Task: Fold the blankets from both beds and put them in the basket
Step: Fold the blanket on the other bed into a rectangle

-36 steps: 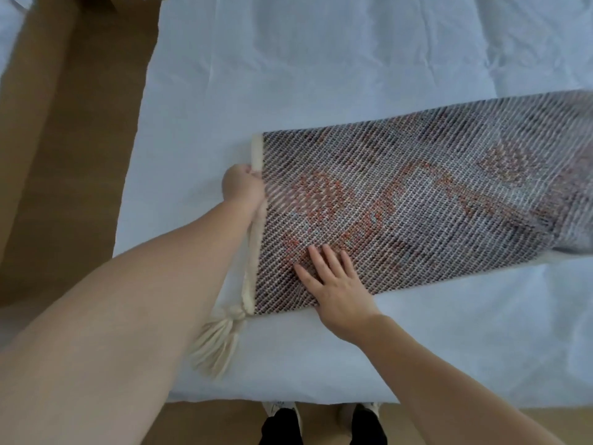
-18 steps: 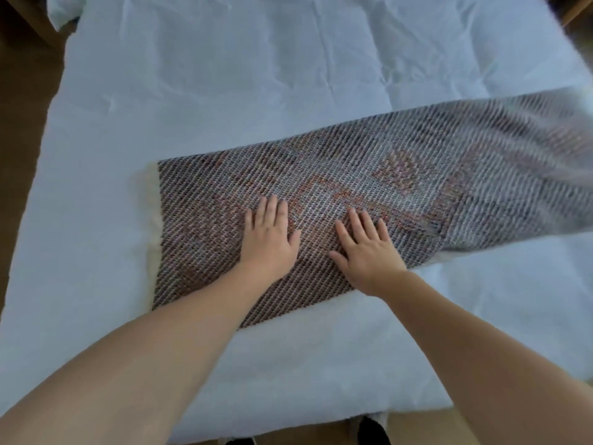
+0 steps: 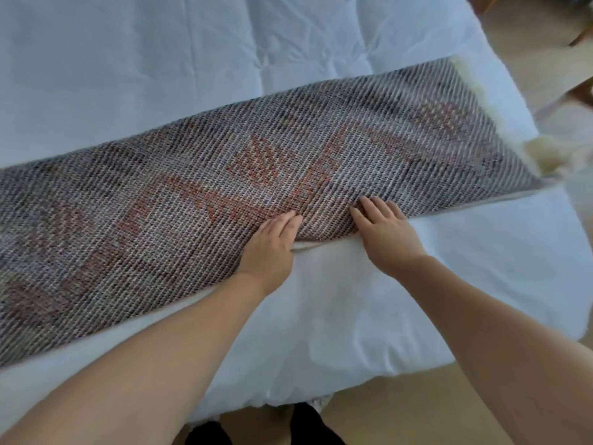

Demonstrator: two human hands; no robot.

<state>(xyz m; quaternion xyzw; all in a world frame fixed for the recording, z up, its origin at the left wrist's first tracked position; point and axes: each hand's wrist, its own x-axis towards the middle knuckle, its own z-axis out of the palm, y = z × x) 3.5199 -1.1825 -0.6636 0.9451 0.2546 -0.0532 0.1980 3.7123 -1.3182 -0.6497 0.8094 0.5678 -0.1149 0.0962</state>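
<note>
Head view: a woven blanket (image 3: 192, 203), grey with a reddish pattern, lies as a long band across a bed (image 3: 160, 75) covered in a pale, creased sheet. The band runs at a slant from the lower left of the picture up to the upper right, and its left end passes out of view. Both hands rest on the blanket at its near long edge, about midway along the part that shows. The left hand (image 3: 269, 245) lies palm down with its fingers straight and held together, fingertips pointing across the weave toward the blanket's far edge. The right hand (image 3: 385, 236) lies just beside it, toward the blanket's right end, also flat with straight fingers spread a little; its fingertips are on the weave and its heel is over the sheet just off the blanket's edge. Neither hand pinches or curls round the cloth. Between the two hands a thin cream layer shows under the blanket's near edge. At the blanket's right end a cream fringe (image 3: 542, 155) is blurred, so whether that end lies flat cannot be told. Beyond that end is tan floor (image 3: 529, 43). Below the blanket's near edge, past the bed's rim, stand dark trouser legs (image 3: 301, 425).
</note>
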